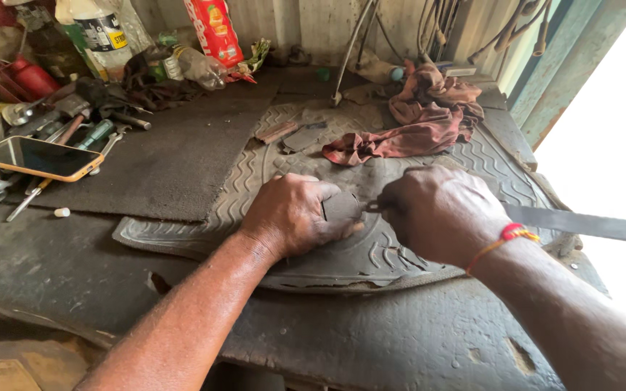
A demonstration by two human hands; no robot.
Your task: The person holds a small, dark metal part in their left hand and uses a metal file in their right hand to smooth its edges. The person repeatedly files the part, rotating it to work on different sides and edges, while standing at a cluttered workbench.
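Observation:
My left hand [295, 213] presses a small dark rubber piece [342, 206] flat against a grey ribbed rubber mat [255, 174] on the workbench. My right hand [440, 211] is closed around a long flat metal blade [588, 224] that sticks out to the right past my wrist. The blade's tip [372, 207] meets the edge of the rubber piece between my two hands. A red and orange thread is tied around my right wrist.
A crumpled reddish-brown rag [422, 123] lies on the mat behind my hands. At the left are a phone [38, 158], spanners, screwdrivers and a hammer. Bottles [99, 32] and a red packet [215, 29] stand at the back. A bright opening is on the right.

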